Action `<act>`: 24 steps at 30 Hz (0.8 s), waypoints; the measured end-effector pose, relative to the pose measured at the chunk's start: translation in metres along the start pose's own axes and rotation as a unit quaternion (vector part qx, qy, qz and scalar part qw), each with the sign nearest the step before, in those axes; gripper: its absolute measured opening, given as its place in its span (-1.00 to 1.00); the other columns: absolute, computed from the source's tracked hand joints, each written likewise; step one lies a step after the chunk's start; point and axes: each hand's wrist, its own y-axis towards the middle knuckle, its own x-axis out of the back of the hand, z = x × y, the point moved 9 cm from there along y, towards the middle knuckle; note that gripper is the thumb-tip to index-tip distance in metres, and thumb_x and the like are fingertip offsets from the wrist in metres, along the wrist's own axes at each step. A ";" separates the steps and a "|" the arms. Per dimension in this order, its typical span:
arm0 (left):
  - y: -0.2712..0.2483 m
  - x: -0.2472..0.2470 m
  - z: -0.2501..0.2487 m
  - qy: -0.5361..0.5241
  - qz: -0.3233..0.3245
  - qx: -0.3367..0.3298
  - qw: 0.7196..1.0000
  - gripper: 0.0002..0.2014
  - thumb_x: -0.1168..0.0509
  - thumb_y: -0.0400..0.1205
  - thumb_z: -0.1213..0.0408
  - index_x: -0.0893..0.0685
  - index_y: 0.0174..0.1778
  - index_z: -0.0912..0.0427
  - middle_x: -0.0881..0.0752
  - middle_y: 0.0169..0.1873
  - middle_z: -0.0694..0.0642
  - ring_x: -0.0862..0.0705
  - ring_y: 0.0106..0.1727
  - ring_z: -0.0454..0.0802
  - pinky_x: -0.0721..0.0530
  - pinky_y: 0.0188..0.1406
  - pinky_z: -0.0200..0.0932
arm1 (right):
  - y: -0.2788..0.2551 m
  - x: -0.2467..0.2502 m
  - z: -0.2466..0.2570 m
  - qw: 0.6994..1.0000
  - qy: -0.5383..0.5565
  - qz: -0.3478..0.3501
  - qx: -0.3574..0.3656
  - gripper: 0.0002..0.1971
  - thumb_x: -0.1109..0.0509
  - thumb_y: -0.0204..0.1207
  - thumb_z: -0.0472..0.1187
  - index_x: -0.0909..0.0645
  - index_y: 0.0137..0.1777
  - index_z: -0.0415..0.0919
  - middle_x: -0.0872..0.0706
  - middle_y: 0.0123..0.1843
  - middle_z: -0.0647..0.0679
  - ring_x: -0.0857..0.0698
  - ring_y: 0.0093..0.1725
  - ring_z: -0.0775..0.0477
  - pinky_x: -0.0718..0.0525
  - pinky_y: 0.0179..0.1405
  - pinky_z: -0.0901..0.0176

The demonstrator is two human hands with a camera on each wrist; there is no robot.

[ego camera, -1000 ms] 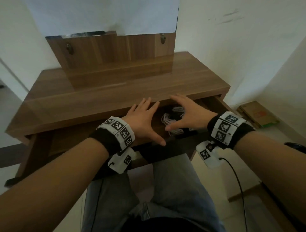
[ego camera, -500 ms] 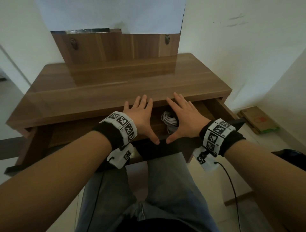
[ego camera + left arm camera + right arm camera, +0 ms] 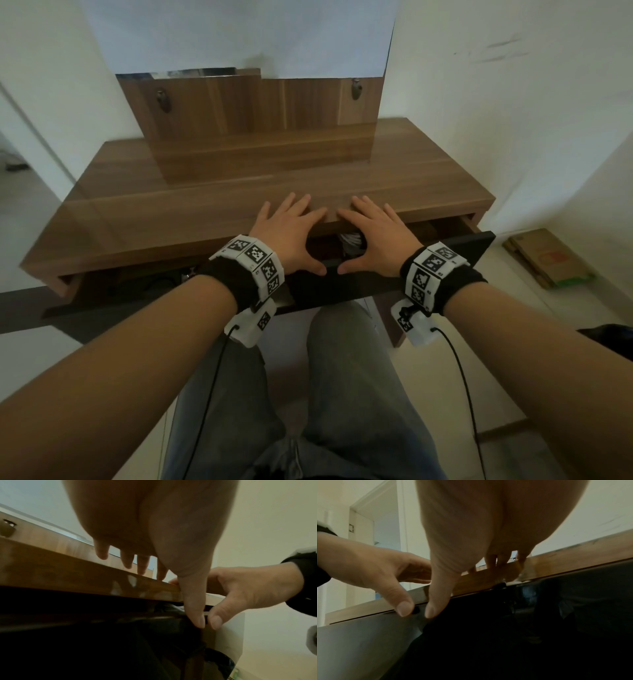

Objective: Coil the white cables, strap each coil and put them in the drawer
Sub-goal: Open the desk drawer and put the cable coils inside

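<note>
Head view shows a white coil [image 3: 351, 238] lying in the nearly shut drawer [image 3: 445, 255], glimpsed between the hands. It looks light, soft and springy, best taken by its strapped middle. Left hand [image 3: 287, 233] and right hand [image 3: 376, 233] lie flat, fingers straight on the desk [image 3: 239, 192], thumbs on the drawer front, holding nothing.

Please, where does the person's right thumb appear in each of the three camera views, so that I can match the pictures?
Head view: right thumb at centre, tip on the dark drawer front.
Left wrist view: right thumb at right of centre, beside the left thumb.
Right wrist view: right thumb at centre, pointing down.
Shared landmark: the two thumb tips close together at the drawer's top edge.
</note>
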 end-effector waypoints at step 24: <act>0.008 0.000 0.011 -0.003 -0.196 0.026 0.980 -0.38 -0.37 0.65 0.04 -0.35 0.65 -0.25 -0.35 0.69 -0.01 -0.24 0.72 0.09 -0.14 0.63 0.35 | 0.015 0.005 0.005 0.963 -0.032 -0.259 -0.063 -0.50 -0.52 0.42 0.14 -0.53 0.34 0.15 -0.56 0.31 -0.04 -0.53 0.34 -0.19 -0.35 0.44 -0.21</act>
